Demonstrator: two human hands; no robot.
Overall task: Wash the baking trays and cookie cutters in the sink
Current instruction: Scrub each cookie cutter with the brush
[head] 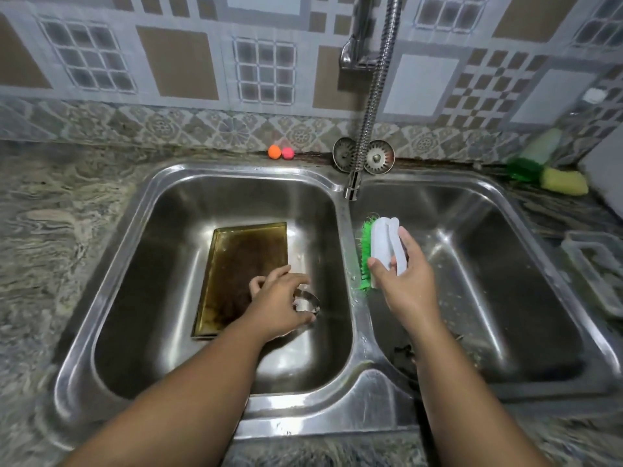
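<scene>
Marbled stone counter point(50, 230) runs along the left of a steel double sink point(313, 412), with patterned wall tile behind it. On the floor of the left basin lies a rectangular baking tray point(242, 261), flat, its bed brown and stained. Just to its right the left hand point(279, 305) reaches down with fingers curled round a round metal cookie cutter point(308, 303), thumb on the tray side and fingertips on the near side. The cutter sits touching or just beside the tray's right edge; which of the two I cannot tell. Above the divider hangs the flexible tap hose point(374, 96), its spout over the ridge between the basins, and no stream shows from it. Right of the divider, over the right basin, the right hand point(404, 281) grips a white scrub brush point(381, 251) by its handle, green bristles facing left toward the cutter. A yellow sponge point(564, 182) rests on the far right of the counter. I judge the step in hand to be scrubbing the cutter, with the tray not yet cleaned. The next move likely calls for lifting the ring clear, bringing the bristles against it, and getting water running.
</scene>
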